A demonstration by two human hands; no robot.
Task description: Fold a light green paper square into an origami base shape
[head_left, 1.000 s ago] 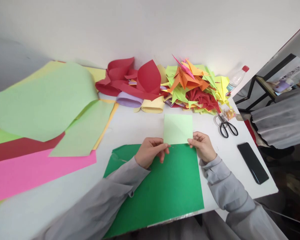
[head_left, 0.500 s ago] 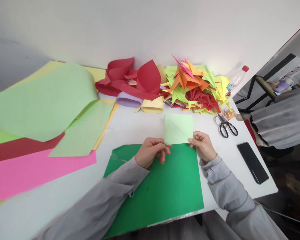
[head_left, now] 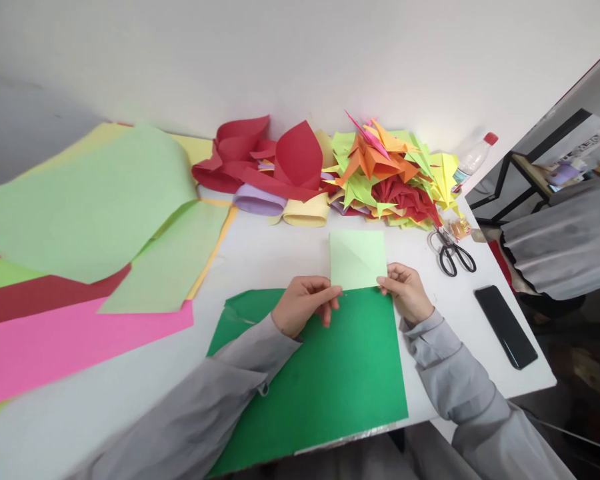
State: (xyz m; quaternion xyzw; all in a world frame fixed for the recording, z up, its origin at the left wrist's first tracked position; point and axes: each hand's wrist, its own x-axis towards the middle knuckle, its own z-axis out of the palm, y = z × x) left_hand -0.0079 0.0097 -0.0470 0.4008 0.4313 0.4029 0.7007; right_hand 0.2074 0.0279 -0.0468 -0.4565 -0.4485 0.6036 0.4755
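Note:
A square of light green paper with a faint diagonal crease is held up between my two hands. My left hand pinches its lower left corner, thumb laid along the bottom edge. At the lower right corner, my right hand grips it between thumb and fingers. Beneath both hands lies a dark green sheet, flat on the white table and reaching its front edge.
Behind are folded paper shapes heaped together and curled red paper strips. Large coloured sheets cover the left side. On the right are black-handled scissors, a phone and a bottle.
My left thumb has slid slightly to the right along the paper's bottom edge. The light green square and my right hand have hardly moved.

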